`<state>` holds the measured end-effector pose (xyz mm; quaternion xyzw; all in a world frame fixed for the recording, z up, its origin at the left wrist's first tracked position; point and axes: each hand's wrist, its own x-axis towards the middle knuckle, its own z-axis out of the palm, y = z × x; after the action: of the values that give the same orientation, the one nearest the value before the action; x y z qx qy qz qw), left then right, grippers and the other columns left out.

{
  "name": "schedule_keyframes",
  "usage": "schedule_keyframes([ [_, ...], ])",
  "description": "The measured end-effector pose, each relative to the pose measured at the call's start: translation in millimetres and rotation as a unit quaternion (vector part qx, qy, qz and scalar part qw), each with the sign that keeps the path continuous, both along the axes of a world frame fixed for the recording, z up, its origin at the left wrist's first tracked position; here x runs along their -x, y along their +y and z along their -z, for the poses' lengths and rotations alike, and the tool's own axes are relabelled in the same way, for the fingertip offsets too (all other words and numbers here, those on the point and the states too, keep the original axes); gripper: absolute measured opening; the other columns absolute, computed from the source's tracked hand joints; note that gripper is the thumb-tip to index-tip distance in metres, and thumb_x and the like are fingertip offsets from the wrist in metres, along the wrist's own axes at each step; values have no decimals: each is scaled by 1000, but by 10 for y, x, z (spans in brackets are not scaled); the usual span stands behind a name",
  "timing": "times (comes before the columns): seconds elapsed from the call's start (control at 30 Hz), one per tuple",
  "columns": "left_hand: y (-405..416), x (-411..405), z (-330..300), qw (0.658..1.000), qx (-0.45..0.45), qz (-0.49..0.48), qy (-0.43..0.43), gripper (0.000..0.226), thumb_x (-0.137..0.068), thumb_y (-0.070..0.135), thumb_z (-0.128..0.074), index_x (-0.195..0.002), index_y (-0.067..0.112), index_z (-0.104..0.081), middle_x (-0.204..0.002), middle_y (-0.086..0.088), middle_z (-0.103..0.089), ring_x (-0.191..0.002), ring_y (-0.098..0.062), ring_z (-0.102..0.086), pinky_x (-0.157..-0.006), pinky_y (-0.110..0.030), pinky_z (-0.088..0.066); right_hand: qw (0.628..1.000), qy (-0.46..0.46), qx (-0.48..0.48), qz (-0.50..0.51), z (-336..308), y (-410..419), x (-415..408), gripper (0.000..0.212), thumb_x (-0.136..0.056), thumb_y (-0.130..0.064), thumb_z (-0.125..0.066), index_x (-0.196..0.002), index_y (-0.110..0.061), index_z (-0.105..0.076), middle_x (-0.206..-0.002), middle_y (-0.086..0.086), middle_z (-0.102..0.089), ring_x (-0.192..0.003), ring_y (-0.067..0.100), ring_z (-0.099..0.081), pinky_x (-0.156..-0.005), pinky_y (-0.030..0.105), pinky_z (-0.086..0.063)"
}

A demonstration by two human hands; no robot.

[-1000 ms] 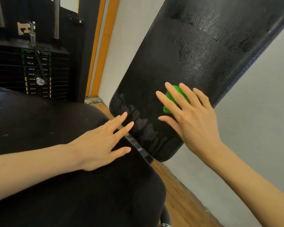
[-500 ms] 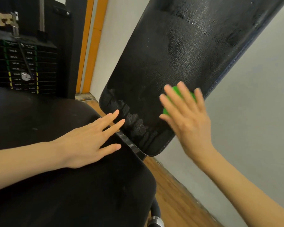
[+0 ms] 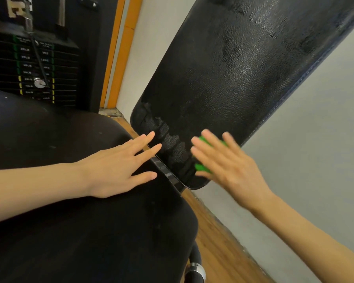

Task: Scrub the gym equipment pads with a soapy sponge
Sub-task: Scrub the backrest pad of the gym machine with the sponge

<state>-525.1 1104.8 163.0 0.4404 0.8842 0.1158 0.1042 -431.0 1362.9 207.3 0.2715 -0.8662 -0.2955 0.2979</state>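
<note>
Under the right hand [image 3: 231, 166], in the head view, a green sponge [image 3: 202, 167] is pressed flat against the lower end of the slanted black back pad [image 3: 223, 78]. The fingers lie straight and spread across the sponge, not curled round it, and they are blurred; green shows between them and below the index finger. The right forearm reaches in from the lower right corner, wrist roughly in line with the arm, palm facing the pad.

Just left of that hand, the pad's surface carries pale wet streaks and patches, down to its rounded bottom edge.

The left hand [image 3: 119, 166] rests palm down on the black seat pad [image 3: 80, 231], fingers straight and fanned, holding nothing. Its fingertips reach to the gap where the seat meets the back pad, near the right hand but apart from it. The left forearm comes in level from the left edge.

Beyond the left hand stands a weight stack [image 3: 35, 72] with its selector pin [image 3: 39, 82].
</note>
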Motion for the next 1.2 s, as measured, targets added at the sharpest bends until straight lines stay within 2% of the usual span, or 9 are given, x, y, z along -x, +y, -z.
schedule_keyframes([
  [0.1, -4, 10, 17, 1000, -1, -2, -5, 80, -80, 72, -11, -150, 44, 17, -157, 17, 33, -138, -3, 15, -121, -32, -13, 994, 46, 98, -8, -163, 26, 38, 39, -97, -28, -56, -123, 0, -63, -137, 13, -54, -132, 34, -45, -117, 48, -19],
  [0.27, 6, -6, 9, 1000, -2, -10, -12, 81, -81, 70, -14, -152, 42, 14, -158, 16, 31, -147, -10, 11, -121, -32, -13, 989, -123, -73, -38, 281, 17, -103, 39, -101, -17, -50, -137, -2, -51, -149, 13, -42, -142, 31, -31, -120, 44, -16],
  [0.43, 6, 12, 21, 1000, -3, -9, -14, 83, -80, 70, -13, -153, 40, 13, -158, 14, 30, -150, -14, 10, -123, -34, -12, 999, -24, 40, -4, -171, 111, -109, 39, -98, -21, -53, -132, -1, -55, -144, 12, -46, -138, 31, -38, -118, 46, -20],
  [0.6, 11, -2, 22, 1000, -3, -11, -5, 86, -79, 70, -13, -155, 37, 11, -159, 13, 29, -151, -13, 11, -123, -34, -11, 982, -163, -89, -35, 219, 0, -102, 39, -102, -17, -39, -136, -2, -52, -147, 13, -43, -142, 31, -31, -120, 43, -17],
  [0.77, 1, 11, 19, 1000, -5, -10, -5, 85, -80, 70, -13, -155, 37, 10, -159, 12, 28, -150, -14, 10, -124, -37, -14, 999, -38, -30, 11, -185, 68, -120, 40, -98, -28, -52, -132, -7, -58, -144, 5, -50, -136, 30, -40, -114, 45, -27],
  [0.93, 12, -4, 29, 1000, -5, -15, 11, 74, -96, 62, -23, -156, 33, 10, -160, 10, 28, -142, -5, 19, -117, -26, -2, 973, -166, -162, -18, 179, -11, -32, 45, -99, -16, -50, -142, -6, -45, -150, 12, -39, -143, 33, -27, -120, 45, -11],
  [1.07, 15, -6, 31, 1000, -8, -20, 12, 77, -96, 63, -25, -157, 29, 8, -161, 9, 25, -149, -14, 11, -122, -32, -9, 979, -154, -133, 8, -84, -25, -64, 45, -99, -20, -32, -138, -5, -51, -147, 13, -44, -141, 32, -32, -118, 44, -14],
  [1.13, 19, 5, 36, 1000, -11, -21, 20, 78, -97, 62, -25, -157, 25, 8, -162, 8, 25, -138, -5, 20, -114, -22, 2, 981, -136, -134, 21, 34, -202, 83, 43, -96, -20, -37, -130, -4, -58, -140, 15, -52, -135, 33, -41, -119, 44, -14],
  [1.2, 21, 6, 39, 999, -10, -25, 21, 78, -98, 61, -25, -157, 22, 8, -162, 7, 24, -129, -1, 22, -107, -18, 4, 981, -132, -137, 39, 167, -365, 245, 38, -91, -18, -56, -126, -4, -62, -135, 15, -57, -131, 33, -47, -119, 47, -17],
])
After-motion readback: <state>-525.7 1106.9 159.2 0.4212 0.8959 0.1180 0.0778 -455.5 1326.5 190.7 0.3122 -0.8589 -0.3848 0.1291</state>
